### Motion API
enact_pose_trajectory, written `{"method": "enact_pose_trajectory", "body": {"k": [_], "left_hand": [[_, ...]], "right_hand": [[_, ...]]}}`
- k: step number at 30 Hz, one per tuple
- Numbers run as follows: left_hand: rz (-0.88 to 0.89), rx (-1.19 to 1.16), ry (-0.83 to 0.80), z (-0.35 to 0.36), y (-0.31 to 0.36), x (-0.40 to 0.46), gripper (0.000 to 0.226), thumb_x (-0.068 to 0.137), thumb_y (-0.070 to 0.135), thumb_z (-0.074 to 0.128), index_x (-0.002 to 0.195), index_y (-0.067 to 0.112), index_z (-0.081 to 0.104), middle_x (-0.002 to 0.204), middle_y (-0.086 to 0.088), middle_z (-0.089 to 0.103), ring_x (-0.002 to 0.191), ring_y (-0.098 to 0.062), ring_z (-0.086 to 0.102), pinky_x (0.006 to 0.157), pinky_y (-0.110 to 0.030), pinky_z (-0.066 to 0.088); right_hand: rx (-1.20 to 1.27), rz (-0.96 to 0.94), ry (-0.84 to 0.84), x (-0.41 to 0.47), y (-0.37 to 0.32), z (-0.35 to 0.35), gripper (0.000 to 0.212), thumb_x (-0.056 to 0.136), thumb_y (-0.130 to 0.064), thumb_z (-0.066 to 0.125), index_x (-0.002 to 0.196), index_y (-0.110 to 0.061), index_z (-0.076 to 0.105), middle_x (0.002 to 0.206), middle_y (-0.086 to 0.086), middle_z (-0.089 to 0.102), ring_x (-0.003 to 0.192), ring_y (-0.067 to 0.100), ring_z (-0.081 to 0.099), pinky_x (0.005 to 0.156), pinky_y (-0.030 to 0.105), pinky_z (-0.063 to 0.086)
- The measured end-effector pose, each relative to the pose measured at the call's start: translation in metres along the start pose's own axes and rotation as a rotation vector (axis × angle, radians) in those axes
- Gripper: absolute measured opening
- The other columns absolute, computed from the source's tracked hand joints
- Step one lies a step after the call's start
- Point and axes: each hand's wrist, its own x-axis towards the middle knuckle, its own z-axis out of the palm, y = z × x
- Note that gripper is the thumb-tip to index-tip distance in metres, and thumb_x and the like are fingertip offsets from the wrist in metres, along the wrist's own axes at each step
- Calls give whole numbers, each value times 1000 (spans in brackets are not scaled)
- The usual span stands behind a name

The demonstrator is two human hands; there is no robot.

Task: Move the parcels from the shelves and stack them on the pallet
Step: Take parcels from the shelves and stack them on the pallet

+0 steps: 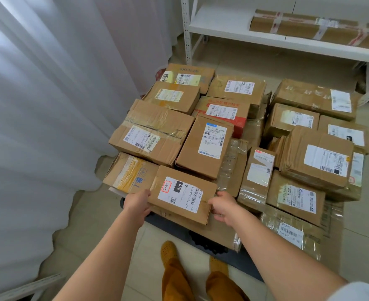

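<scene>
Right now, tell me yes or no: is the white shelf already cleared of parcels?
No. A long taped parcel still lies on the white shelf behind the stacked pallet.

Sheer white curtains (pixel 49 94) glow, perhaps daylit, beside white metal shelving (pixel 233 29) over pale floor tiles (pixel 92 224).

The flat brown cardboard parcel at the near edge of the stack (pixel 182 195) has a white shipping label with "010" in white on a black block, and the line "010-010 L30-551" beside a barcode. A red-outlined box on the same label holds handwriting, not legible. The brown box at the far left corner (pixel 187 76) shows the printed word "WELCOME", upside down. The other labels are too small to read.
</scene>
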Motion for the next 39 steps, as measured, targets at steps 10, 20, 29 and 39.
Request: {"method": "enact_pose_trajectory", "body": {"k": [10,20,29,39], "left_hand": [[88,31,-192,2,12,-83,28,100,13,52,126,4,52,121,-17,60,90,-27,66,80,-34,56],[242,134,-497,47,13,-185,23,98,13,55,119,5,60,101,-13,70,89,-29,70,77,-37,58],[496,244,-621,153,22,-358,12,98,14,55,105,7,62,92,-10,70,95,-26,69,91,-39,57],[792,333,-951,379,-44,-636,16,101,17,49,105,10,64,95,-7,68,84,-22,66,81,-32,55]], "right_hand": [[123,-109,26,-70,-9,-56,22,99,-11,49,120,-12,56,102,10,58,107,28,61,94,38,52],[367,-254,60,-160,34,-152,18,99,-11,49,115,-10,57,112,13,66,88,21,65,95,37,51],[493,-538,177,-255,44,-314,22,98,-13,55,118,-14,61,110,9,69,101,22,68,90,34,55],[440,-808,336,-355,144,-617,20,98,-10,52,116,-11,62,106,11,71,84,17,67,72,24,56]]}}
